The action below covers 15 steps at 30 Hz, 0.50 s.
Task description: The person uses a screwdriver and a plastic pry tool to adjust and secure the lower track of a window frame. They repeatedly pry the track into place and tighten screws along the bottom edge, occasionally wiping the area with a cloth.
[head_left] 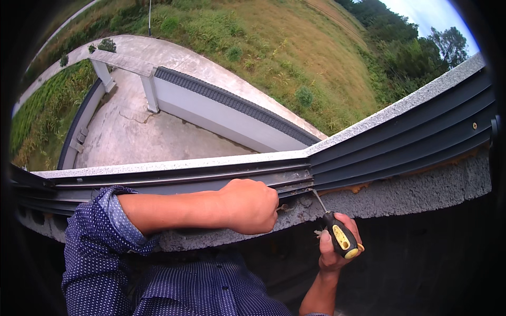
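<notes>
My right hand (pixel 337 247) grips a screwdriver (pixel 341 237) by its black and yellow handle. Its thin metal shaft points up and to the left, with the tip at the corner where two dark window frame tracks (pixel 295 181) meet. Just left of that corner, my left hand (pixel 250 206) is closed in a fist over the front edge of the track. A small bit of something shows by its fingers, but what it holds, if anything, is hidden. Below the frame runs a rough grey masonry sill (pixel 411 192), with a line of orange-brown foam (pixel 358 188) along the joint.
A speckled pale stone ledge (pixel 174 166) borders the frame on the outer side. Beyond and far below lie a concrete yard (pixel 158 138), a white wall with dark tiles on top (pixel 211 113) and a grassy field (pixel 263 63). The right-hand frame (pixel 400 137) angles away.
</notes>
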{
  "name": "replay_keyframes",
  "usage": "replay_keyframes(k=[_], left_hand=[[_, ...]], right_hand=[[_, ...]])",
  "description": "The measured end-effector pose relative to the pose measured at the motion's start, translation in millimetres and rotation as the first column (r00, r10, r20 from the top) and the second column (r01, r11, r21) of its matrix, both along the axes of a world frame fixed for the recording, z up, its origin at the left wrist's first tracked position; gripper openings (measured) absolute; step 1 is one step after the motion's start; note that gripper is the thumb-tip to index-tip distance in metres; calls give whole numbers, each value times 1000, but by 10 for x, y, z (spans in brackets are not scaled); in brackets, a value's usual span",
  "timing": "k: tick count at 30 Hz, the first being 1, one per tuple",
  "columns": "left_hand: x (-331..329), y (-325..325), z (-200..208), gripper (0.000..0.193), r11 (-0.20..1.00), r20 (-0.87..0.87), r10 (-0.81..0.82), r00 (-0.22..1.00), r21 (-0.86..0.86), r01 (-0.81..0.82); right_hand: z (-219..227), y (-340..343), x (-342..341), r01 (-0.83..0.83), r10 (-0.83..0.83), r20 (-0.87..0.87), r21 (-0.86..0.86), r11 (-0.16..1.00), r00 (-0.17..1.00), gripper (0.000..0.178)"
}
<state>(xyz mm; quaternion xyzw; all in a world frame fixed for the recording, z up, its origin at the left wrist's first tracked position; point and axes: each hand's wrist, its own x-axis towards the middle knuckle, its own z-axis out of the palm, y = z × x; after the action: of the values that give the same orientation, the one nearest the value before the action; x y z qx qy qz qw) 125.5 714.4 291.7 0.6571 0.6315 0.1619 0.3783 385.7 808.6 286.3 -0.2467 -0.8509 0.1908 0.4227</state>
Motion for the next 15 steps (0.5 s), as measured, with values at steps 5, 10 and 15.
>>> replay_keyframes(k=[5, 10, 15], left_hand=[[151, -86, 45, 24, 967, -285, -165, 944, 140, 212], [219, -205, 6, 16, 949, -308, -163, 937, 212, 234], [166, -203, 69, 16, 970, -301, -138, 943, 154, 191]], right_hand=[[-4, 63, -97, -24, 16, 91, 81, 996, 996, 46], [-62, 100, -190, -50, 37, 126, 106, 993, 991, 47], [-200, 146, -248, -32, 13, 147, 125, 992, 989, 48]])
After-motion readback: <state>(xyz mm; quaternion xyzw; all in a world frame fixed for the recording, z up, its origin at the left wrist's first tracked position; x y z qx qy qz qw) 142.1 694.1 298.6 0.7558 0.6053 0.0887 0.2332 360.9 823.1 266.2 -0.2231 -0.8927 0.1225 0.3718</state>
